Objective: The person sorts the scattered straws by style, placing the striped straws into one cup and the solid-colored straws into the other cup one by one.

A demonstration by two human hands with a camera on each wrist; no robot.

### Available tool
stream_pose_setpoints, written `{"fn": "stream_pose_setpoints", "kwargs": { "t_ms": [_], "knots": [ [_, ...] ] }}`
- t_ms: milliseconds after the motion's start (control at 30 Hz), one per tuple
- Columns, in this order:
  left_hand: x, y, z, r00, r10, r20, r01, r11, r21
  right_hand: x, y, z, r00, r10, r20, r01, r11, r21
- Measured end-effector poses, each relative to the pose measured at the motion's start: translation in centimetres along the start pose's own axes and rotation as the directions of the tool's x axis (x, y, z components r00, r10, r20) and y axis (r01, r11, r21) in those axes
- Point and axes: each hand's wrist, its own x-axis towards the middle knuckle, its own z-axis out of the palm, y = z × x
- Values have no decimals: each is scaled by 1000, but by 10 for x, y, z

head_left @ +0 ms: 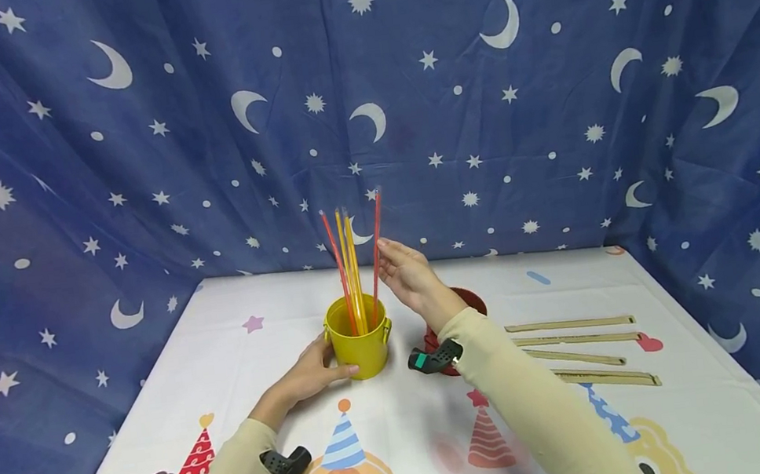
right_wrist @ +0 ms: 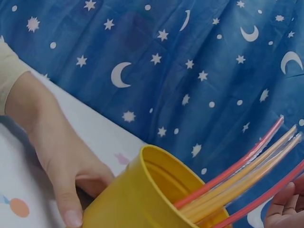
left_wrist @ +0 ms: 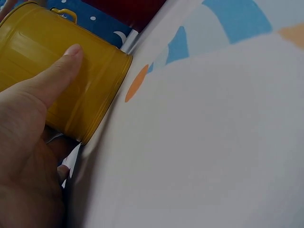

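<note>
White cartoon-print tablecloth [head_left: 209,353], blue moon/star curtain [head_left: 274,68] behind. L hand [head_left: 307,371] grips yellow bucket [head_left: 361,356] upright mid-table, thumb on front; orange sticks [head_left: 354,272] inside. R hand [head_left: 411,274] raised, pinching rightmost red stick [head_left: 377,217], lower end in bucket. Red container [head_left: 472,301], tan strips [head_left: 572,323] far R.

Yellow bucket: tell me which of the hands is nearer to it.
Left. The left hand grips the yellow bucket by its side; the right hand is above and right of its rim, pinching a red stick.

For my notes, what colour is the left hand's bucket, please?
The bucket is yellow, clearest in the head view.
</note>
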Motion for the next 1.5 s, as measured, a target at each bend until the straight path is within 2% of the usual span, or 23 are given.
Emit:
{"fn": "stream_pose_setpoints", "kwargs": {
  "t_ms": [100, 200, 367, 467, 633, 933, 1133, 1200, 1267, 1367, 1500],
  "knots": [
    [1, 0, 1, 1000, -16, -1, 16, 1000, -6, 2, 4, -2, 1000, 16, -16, -17, 999, -38],
    [3, 0, 1, 1000, 4, -5, -4, 1000, -7, 4, 7, -4, 999, 30, -34, -33, 995, -93],
    [3, -2, 2, 1000, -8, 13, 8, 1000, 3, 7, 11, -6, 995, 64, -75, -75, 984, -160],
    [3, -3, 1, 1000, -13, 3, 13, 1000, -2, 7, 13, -4, 995, 64, -71, -76, 979, -186],
    [4, -3, 0, 1000, 11, -7, -11, 1000, -13, 6, 15, -3, 998, 42, -47, -51, 977, -206],
    [4, -4, 1, 1000, -8, 3, 8, 1000, -8, 10, 15, -10, 993, 85, -84, -102, 970, -220],
    [6, -3, 1, 1000, 3, 2, -3, 1000, -15, 6, 10, -10, 994, 90, -57, -102, 963, -248],
    [5, -3, 1, 1000, 2, 2, -2, 1000, -8, 3, 8, -11, 997, 68, -30, -74, 946, -315],
    [5, -3, 1, 1000, -2, 4, 2, 1000, -7, -1, 6, -11, 999, 40, 1, -36, 915, -401],
    [3, -4, 1, 1000, -7, 11, 7, 1000, -8, -8, 2, -13, 999, -9, 53, 37, 839, -543],
    [3, -5, 0, 1000, 2, 12, -2, 1000, 0, -17, -6, -15, 991, -62, 122, 127, 744, -656]
  ]
}}
